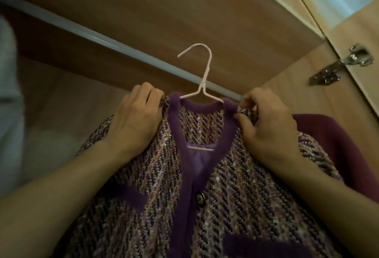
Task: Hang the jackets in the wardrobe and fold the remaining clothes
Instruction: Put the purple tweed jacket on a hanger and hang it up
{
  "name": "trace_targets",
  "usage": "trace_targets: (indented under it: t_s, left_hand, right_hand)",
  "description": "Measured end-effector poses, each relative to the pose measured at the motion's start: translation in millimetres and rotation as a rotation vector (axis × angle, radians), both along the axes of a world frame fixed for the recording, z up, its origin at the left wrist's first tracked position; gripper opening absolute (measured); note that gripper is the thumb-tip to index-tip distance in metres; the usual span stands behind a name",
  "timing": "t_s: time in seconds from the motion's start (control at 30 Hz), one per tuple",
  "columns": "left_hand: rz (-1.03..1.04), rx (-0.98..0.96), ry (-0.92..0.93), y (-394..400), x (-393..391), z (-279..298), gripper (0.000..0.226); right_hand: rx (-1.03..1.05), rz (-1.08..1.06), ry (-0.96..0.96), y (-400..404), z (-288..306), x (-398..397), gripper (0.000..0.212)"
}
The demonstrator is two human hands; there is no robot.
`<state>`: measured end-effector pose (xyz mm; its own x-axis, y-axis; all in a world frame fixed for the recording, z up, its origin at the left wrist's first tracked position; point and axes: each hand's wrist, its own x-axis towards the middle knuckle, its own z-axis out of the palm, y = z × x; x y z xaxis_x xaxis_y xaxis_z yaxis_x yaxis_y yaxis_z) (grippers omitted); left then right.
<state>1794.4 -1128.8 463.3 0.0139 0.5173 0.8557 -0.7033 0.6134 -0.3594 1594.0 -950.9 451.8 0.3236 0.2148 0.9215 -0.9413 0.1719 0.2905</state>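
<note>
Tweed jacket (215,186), woven in purple, pink and dark diagonal flecks with plush purple trim down the neckline and front, fills the lower half of the head view, draped on a thin pale pink wire hanger (202,81). The hanger's hook rises above the collar, in front of the silver metal wardrobe rail (82,32); whether hook and rail touch cannot be told. The left hand (135,120) holds the jacket's left shoulder, its fingers (151,93) curled over the fabric edge. The right hand (268,126) pinches the right shoulder seam between thumb and bent fingers. A dark metal button (200,197) sits on the front trim. Behind the right forearm hangs a plain maroon garment (336,145). A metal hinge (344,63) joins the light wooden wardrobe door at the right.
</note>
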Motion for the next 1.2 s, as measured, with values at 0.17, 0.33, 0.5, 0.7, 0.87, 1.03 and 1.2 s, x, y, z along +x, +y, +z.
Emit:
trace_targets:
  t_s: [0.17,0.33,0.5,0.7,0.87,1.03,1.2]
  left_hand:
    - [-0.060,-0.004,-0.066,-18,-35,57,0.011]
    - [-0.040,0.020,-0.081,-33,-70,102,0.014]
    - [-0.039,-0.029,-0.116,-58,-87,109,0.011]
    - [-0.078,0.006,-0.153,-101,-107,108,0.008]
    - [-0.280,0.158,-0.256,-134,-143,70,0.024]
    - [-0.439,0.273,-0.109,-128,-166,43,0.023]
    - [-0.364,0.322,-0.122,-129,-166,20,0.041]
  right_hand:
    - [-0.032,-0.048,-0.066,-9,53,-21,0.030]
    - [-0.059,-0.139,-0.121,-20,91,-50,0.033]
    - [-0.040,-0.157,-0.110,-33,100,-69,0.030]
    - [0.007,-0.236,-0.127,-53,103,-76,0.025]
    - [0.120,-0.285,-0.237,-78,79,-96,0.017]
    - [0.085,-0.443,-0.126,-65,69,-107,0.015]
    - [0.143,-0.693,-0.099,-52,44,-100,0.039]
